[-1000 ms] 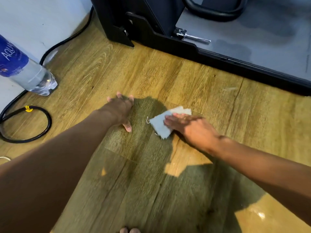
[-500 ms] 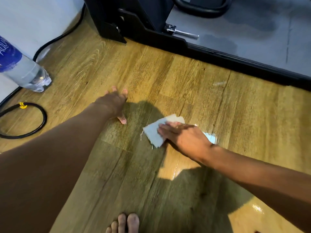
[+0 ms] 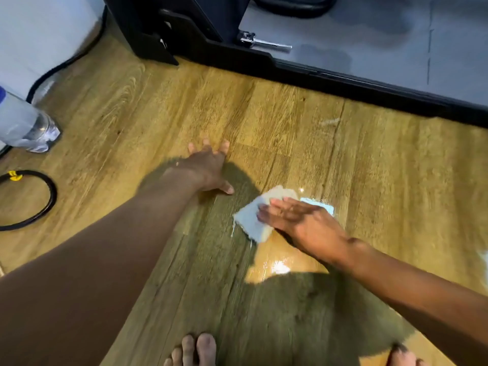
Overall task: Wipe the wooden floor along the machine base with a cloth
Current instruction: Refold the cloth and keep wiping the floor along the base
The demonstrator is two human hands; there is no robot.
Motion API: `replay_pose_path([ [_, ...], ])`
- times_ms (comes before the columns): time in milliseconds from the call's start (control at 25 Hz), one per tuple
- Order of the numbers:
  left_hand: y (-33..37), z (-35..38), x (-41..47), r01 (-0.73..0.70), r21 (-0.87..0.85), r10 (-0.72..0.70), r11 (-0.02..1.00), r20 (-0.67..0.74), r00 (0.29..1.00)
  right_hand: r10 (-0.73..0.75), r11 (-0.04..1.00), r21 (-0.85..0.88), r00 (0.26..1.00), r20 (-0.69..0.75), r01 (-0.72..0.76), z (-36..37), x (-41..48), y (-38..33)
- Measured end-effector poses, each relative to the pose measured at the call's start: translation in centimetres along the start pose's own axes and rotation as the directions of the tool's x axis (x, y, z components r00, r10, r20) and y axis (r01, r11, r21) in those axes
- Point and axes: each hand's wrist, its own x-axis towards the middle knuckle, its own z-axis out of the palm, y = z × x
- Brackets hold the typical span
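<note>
Lying flat on the floor, cloth, pale blue-white, folded, a few loose threads trailing off its near edge. Pinned under right hand, fingers straight and close together, palm down across the cloth's right half, nothing gripped, only pressed. Pale corner of cloth poking out past the fingertips on the far side; another bright pale patch beyond the knuckles, cloth or glare, cannot tell which. Somewhat blurred around hand and cloth. Glossy wet-looking sheen on the boards just near of the hand.

Planted just left of the cloth, apart from it, left hand, fingers spread wide, flat on the wood, thumb pointing toward the cloth, holding nothing. Both forearms reaching in from the near edge, casting dark shadows over the boards.

Running well beyond both hands, from upper left to right edge, black machine base, with a grey deck behind it and a metal pin near its rim. Small pale smear on the wood between cloth and base.

Resting at far left, clear bottle on its side; near it a black cable looped on the floor with a yellow tag. Showing at the bottom edge, bare toes.
</note>
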Motion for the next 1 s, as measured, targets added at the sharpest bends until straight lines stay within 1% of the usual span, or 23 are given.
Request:
replay_pose_path([
  [40, 0.5, -0.1, 0.1, 0.015, 0.032, -0.016, 0.999, 0.028, 0.999, 0.145, 0.989, 0.033, 0.989, -0.020, -0.144, -0.4, 1.5, 1.2],
  [80, 0.8, -0.3, 0.1, 0.030, 0.056, -0.033, 0.998, 0.046, 0.998, 0.243, 0.969, 0.043, 0.970, 0.000, -0.243, -0.6, 2.2, 1.8],
  [120, 1.0, -0.3, 0.1, 0.042, 0.073, -0.046, 0.996, 0.057, 0.997, 0.282, 0.959, 0.038, 0.959, 0.013, -0.282, -0.4, 1.9, 1.7],
  [160, 1.2, -0.4, 0.0, 0.048, 0.085, -0.053, 0.995, 0.059, 0.997, 0.272, 0.962, 0.015, 0.962, 0.008, -0.272, 0.0, 1.2, 1.1],
  [200, 1.2, -0.5, 0.0, 0.048, 0.095, -0.053, 0.994, 0.059, 0.997, 0.208, 0.978, -0.006, 0.978, -0.006, -0.208, 0.6, 0.0, 0.1],
  [280, 1.5, -0.6, 0.2, 0.051, 0.110, -0.059, 0.993, 0.074, 0.996, 0.030, 0.999, 0.030, 0.999, -0.039, -0.029, 1.8, -2.5, -1.5],
  [320, 1.7, -0.7, 0.4, 0.059, 0.125, -0.070, 0.990, 0.086, 0.994, -0.013, 0.999, 0.041, 0.999, -0.032, 0.015, 1.9, -2.7, -1.1],
  [360, 1.9, -0.8, 0.7, 0.071, 0.144, -0.086, 0.987, 0.098, 0.991, -0.008, 0.999, 0.051, 1.000, -0.027, 0.010, 1.5, -1.8, 0.2],
  [400, 2.2, -0.9, 0.9, 0.086, 0.160, -0.104, 0.983, 0.112, 0.988, 0.077, 0.994, 0.074, 0.996, -0.035, -0.074, 0.9, -0.2, 2.1],
  [440, 2.5, -1.0, 1.0, 0.097, 0.168, -0.119, 0.981, 0.126, 0.985, 0.225, 0.970, 0.101, 0.974, -0.031, -0.221, -0.1, 1.9, 4.1],
  [480, 2.9, -1.2, 1.1, 0.102, 0.172, -0.126, 0.980, 0.134, 0.983, 0.364, 0.928, 0.104, 0.931, -0.035, -0.359, -1.0, 3.8, 6.4],
  [520, 3.0, -1.3, 1.1, 0.101, 0.176, -0.126, 0.979, 0.136, 0.983, 0.462, 0.882, 0.111, 0.887, -0.023, -0.457, -1.4, 5.2, 7.9],
  [560, 3.1, -1.4, 1.0, 0.098, 0.179, -0.124, 0.979, 0.137, 0.983, 0.519, 0.848, 0.121, 0.855, 0.002, -0.516, -1.2, 5.9, 8.3],
  [600, 3.1, -1.4, 0.8, 0.097, 0.178, -0.122, 0.979, 0.138, 0.983, 0.539, 0.834, 0.145, 0.842, -0.003, -0.533, -0.7, 5.7, 7.9],
  [640, 3.0, -1.2, 0.8, 0.097, 0.177, -0.122, 0.979, 0.137, 0.983, 0.507, 0.854, 0.148, 0.862, -0.022, -0.499, -0.2, 4.9, 6.8],
  [720, 3.1, -1.2, 1.0, 0.099, 0.180, -0.123, 0.979, 0.130, 0.984, 0.330, 0.942, 0.108, 0.938, -0.108, -0.319, 1.0, 2.4, 3.2],
  [760, 3.2, -1.2, 1.0, 0.099, 0.170, -0.123, 0.980, 0.133, 0.983, 0.259, 0.965, 0.087, 0.958, -0.123, -0.249, 1.5, 1.3, 2.3],
  [840, 3.4, -1.3, 0.9, 0.091, 0.148, -0.111, 0.985, 0.136, 0.984, 0.204, 0.979, 0.051, 0.972, -0.115, -0.199, 1.0, 1.9, 4.3],
  [880, 3.3, -1.3, 0.8, 0.084, 0.143, -0.104, 0.986, 0.135, 0.985, 0.229, 0.973, 0.016, 0.969, -0.095, -0.228, 0.3, 3.4, 6.4],
  [920, 3.2, -1.4, 0.8, 0.078, 0.138, -0.097, 0.987, 0.134, 0.986, 0.298, 0.955, 0.022, 0.951, -0.079, -0.297, -0.3, 5.3, 8.9],
  [960, 3.2, -1.5, 0.8, 0.073, 0.134, -0.091, 0.988, 0.136, 0.987, 0.392, 0.920, 0.054, 0.916, -0.084, -0.389, -0.6, 6.9, 11.8],
  [1000, 3.2, -1.6, 0.7, 0.067, 0.132, -0.085, 0.989, 0.137, 0.987, 0.509, 0.859, 0.115, 0.856, -0.087, -0.499, -0.9, 8.3, 14.4],
])
